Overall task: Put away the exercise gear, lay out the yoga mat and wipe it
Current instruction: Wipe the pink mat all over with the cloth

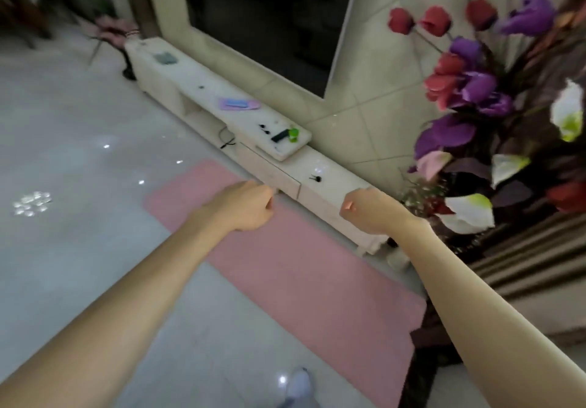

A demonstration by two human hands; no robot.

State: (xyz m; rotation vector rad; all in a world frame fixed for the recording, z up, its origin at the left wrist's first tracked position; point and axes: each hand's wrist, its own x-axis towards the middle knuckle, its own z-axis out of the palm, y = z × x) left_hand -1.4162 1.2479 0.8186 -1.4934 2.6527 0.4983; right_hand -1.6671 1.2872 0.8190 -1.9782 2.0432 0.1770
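— Lying flat on the glossy grey tiled floor (79,153), is that the pink rectangular yoga mat (285,265)?
— Yes, stretched alongside the long low white cabinet (329,166). Above it the left hand (250,206) has its grip curled in, holding nothing.
— And the right hand (367,209)?
— Same: a closed, empty fist, near the red and purple artificial flowers (469,90).

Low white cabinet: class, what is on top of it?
A flat lilac and blue item, a black stick-like item beside a green one, and small dark bits. The cabinet's inside is hidden.
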